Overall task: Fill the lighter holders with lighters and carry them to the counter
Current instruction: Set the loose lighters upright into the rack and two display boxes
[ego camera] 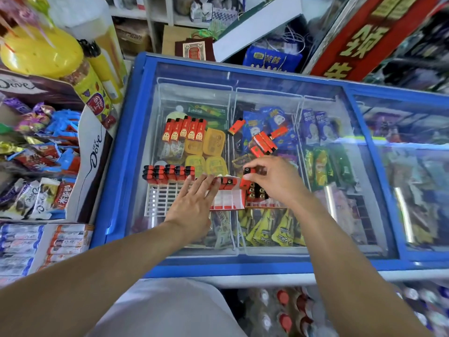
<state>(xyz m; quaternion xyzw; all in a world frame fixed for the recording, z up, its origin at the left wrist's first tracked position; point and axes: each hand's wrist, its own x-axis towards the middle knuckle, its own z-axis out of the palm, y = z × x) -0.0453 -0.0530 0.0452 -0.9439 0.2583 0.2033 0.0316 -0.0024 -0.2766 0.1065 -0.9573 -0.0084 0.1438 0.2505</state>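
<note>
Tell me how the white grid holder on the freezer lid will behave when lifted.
The white grid holder looks like thin moulded plastic, so probably stiff and light. Lighters fill only its far rows, so it may tip that way. On the glass freezer lid it likely slides easily.

Left hand [194, 203] covers front of red-and-white holder [228, 200], slots beneath unseen. Right hand [274, 181] hides most of dark holder [257, 194]; fill count unreadable. Lighter [247, 177] in right fingers half hidden. Print on loose lighters [263, 142] too small. Red banner [364, 37] cut by top edge, right side blurred.
</note>
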